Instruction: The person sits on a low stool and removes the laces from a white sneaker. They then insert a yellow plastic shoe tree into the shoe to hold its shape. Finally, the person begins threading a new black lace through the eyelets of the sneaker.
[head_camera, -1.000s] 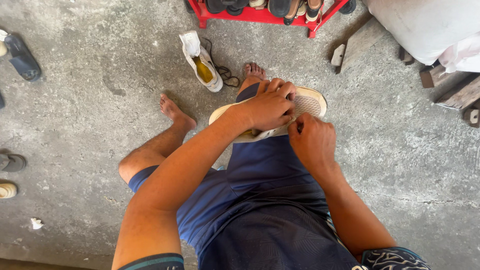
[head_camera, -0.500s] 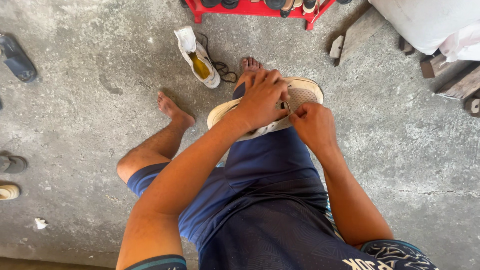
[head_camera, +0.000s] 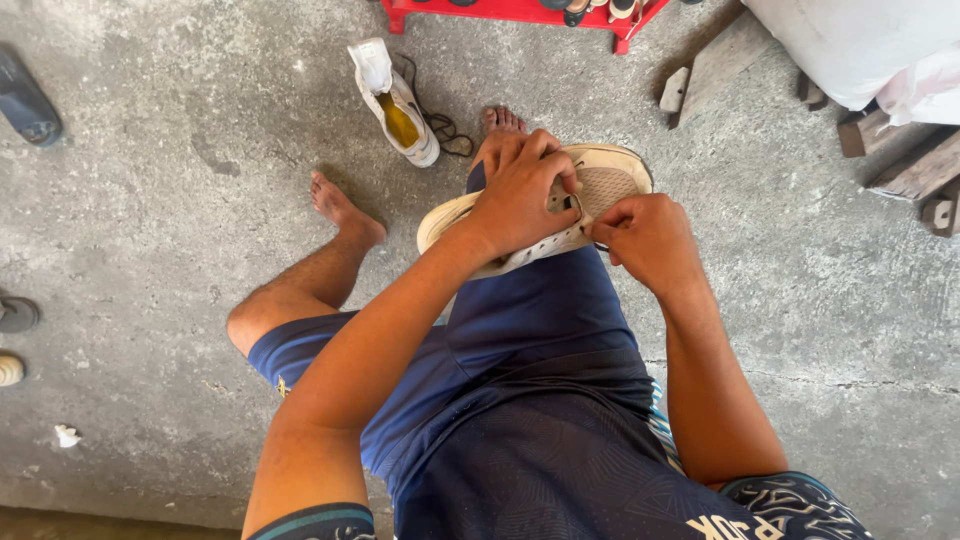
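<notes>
I sit barefoot on a concrete floor in blue shorts, with a pale cream sneaker (head_camera: 610, 180) resting on my right knee. My left hand (head_camera: 525, 190) lies over the top of that sneaker and grips it. My right hand (head_camera: 645, 240) is closed at the sneaker's near side, fingertips pinched at its lace area; what they pinch is hidden. A second sneaker (head_camera: 398, 105) of the same kind lies on the floor beyond my left foot (head_camera: 340, 205), its tongue pulled up and a dark lace (head_camera: 440, 125) trailing beside it.
A red shoe rack (head_camera: 520, 12) stands at the top edge. Wooden pieces (head_camera: 900, 170) and a white sack (head_camera: 860, 45) sit at the upper right. A dark sandal (head_camera: 28, 100) lies at the far left, with other footwear (head_camera: 15, 315) at the left edge.
The view has shifted a little. My right hand has moved up to the sneaker's side, close against my left hand, which keeps its hold on top.
</notes>
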